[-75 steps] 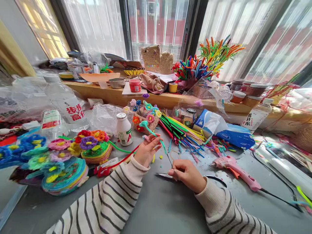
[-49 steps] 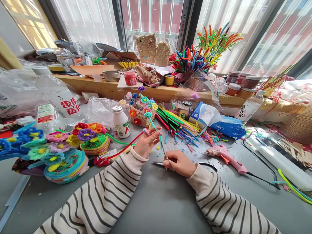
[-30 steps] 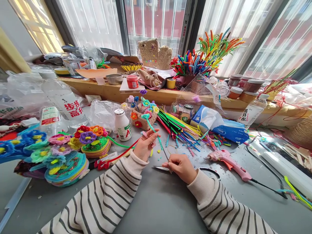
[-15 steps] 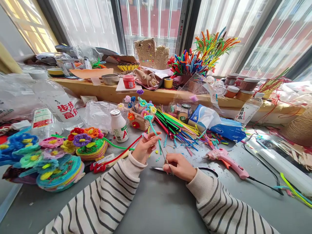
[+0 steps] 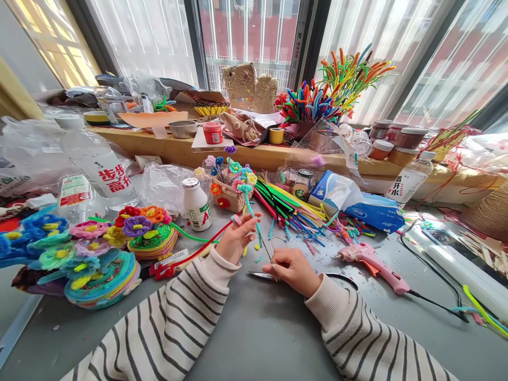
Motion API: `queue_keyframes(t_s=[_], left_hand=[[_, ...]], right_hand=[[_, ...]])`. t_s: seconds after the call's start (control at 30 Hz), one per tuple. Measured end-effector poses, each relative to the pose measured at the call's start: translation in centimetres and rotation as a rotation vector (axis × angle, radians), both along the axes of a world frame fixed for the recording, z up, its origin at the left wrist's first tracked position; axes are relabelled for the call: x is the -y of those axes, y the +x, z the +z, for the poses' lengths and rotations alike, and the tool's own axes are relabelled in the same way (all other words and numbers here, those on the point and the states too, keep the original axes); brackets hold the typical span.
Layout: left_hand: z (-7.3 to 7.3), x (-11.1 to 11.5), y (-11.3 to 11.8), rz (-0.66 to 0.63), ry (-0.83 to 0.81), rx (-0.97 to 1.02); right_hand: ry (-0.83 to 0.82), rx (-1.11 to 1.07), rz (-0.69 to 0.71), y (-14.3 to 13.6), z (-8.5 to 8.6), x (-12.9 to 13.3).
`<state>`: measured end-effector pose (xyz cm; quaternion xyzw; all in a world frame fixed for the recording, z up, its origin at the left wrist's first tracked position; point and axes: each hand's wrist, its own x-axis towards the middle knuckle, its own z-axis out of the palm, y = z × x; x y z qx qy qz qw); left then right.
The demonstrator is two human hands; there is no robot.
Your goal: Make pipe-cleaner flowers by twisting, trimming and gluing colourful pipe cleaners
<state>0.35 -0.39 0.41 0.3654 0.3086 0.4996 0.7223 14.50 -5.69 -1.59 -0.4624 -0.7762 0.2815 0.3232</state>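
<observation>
room: tall windows [image 5: 250, 37] in dark frames span the back; daylight comes through streaked, pale panes.
table: smooth grey top [image 5: 254, 333], littered with chenille clippings beyond the hands.
sill: wooden ledge [image 5: 174, 153] behind the table, crowded with paint jars [image 5: 410, 137] and colourful chenille stalks [image 5: 353, 71].
pipe cleaner bundle: loose pile [image 5: 291, 203] beyond the hands; an outstretched finger could scatter it.
glue gun: pink, corded [image 5: 383, 269], on its side to the right of the right hand, nozzle towards that hand. heat cannot be told; if hot, a careless sideways sweep could burn.
scissors: blade [image 5: 257, 275] and loop show either side of the right hand, which is above them; contact unclear. lowering the hand carelessly could nick skin or shove them.
bottle: white, upright [image 5: 197, 209], near the left hand; a leftward swing could tip it.
left hand: [image 5: 237, 238] thumb and fingers pinch the turquoise stem; too tight could crush its pile.
right hand: [image 5: 294, 271] thumb and forefinger closed on the lower wire; a slip could let it spring or prick.
chenille flower: turquoise head [image 5: 243, 189] above the left hand, overlapping the flower basket [image 5: 228, 198] in view; likely to bend if twisted hard.
wire: thin, dark [image 5: 267, 248], slanting between both hands; uneven tension could kink it.
</observation>
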Motion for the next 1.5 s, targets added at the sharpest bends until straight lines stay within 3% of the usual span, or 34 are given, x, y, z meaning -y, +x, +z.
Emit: queue_keyframes(t_s=[0.27,0.47,0.77,1.0,1.5], left_hand=[[0.3,-0.62,-0.71,0.157,-0.031,0.066],[0.17,-0.64,-0.76,0.134,-0.03,0.054],[0.54,-0.24,-0.29,0.068,-0.044,0.04],[0.45,0.13,0.06,-0.002,-0.036,0.031],[0.49,-0.08,-0.26,0.05,-0.073,0.098]], right_hand=[[0.008,0.049,0.011,0.0,-0.3,0.01],[0.0,0.023,0.037,0.2,-0.08,0.04],[0.025,0.156,0.134,0.36,-0.22,0.17],[0.076,0.11,0.072,0.03,-0.22,0.33],[0.121,0.02,0.026,-0.05,-0.58,0.31]])
